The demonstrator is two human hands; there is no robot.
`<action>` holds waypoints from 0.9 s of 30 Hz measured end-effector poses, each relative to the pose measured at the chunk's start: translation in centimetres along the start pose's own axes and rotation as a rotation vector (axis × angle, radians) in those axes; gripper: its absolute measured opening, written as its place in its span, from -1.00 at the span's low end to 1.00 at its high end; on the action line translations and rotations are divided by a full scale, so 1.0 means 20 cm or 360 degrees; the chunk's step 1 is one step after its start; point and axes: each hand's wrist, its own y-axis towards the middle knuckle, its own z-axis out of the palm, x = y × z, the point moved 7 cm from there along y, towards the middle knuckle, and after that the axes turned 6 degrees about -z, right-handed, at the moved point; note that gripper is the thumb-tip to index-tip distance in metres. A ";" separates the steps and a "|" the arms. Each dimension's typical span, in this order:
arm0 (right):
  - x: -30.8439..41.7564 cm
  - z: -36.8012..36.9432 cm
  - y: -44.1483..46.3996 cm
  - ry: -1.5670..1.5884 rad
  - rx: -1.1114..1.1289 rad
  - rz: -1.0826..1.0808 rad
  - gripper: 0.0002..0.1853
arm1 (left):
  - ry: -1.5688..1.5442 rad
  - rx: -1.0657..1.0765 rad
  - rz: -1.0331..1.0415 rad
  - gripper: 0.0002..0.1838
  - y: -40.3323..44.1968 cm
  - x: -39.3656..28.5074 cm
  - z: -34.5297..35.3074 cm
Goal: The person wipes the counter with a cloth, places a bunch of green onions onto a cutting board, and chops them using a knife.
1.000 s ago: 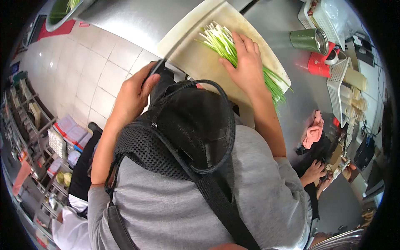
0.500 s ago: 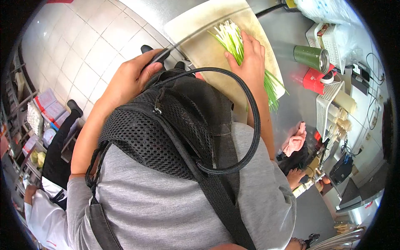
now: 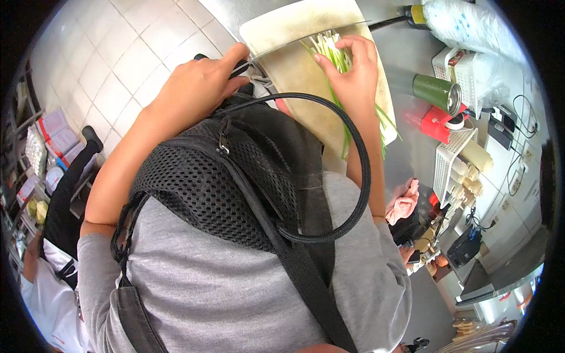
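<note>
The left hand point(image 3: 203, 85) grips the knife point(image 3: 294, 42), its blade now nearer the scallions' point(image 3: 324, 45) white ends on the board point(image 3: 294, 76); the right hand point(image 3: 357, 73), flatter before, arches over them, thumb and fingers apart.

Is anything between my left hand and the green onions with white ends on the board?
Just the long, thin knife blade that your left hand holds, over bare pale cutting board. Nothing else visible blocks the way to the onions.
</note>
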 end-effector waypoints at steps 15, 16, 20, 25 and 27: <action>0.02 0.08 -0.01 -0.0099 -0.0062 -0.0187 -0.55 | -0.0127 0.0098 0.0070 -0.67 0.08 0.00 0.11; 0.02 0.09 -0.01 -0.0105 -0.0068 -0.0196 -0.56 | -0.0106 0.0107 0.0067 -0.67 0.09 0.00 0.11; 0.01 0.08 -0.01 -0.0090 -0.0092 -0.0163 -0.60 | -0.0161 0.0057 0.0086 -0.70 0.10 0.01 0.10; -0.01 0.08 -0.01 -0.0039 -0.0100 -0.0136 -0.62 | -0.0120 -0.0140 0.0096 -0.72 0.14 0.04 -0.06; -0.01 0.07 0.00 -0.0030 -0.0093 -0.0110 -0.62 | -0.0149 -0.0505 0.0343 -0.72 0.21 0.07 -0.12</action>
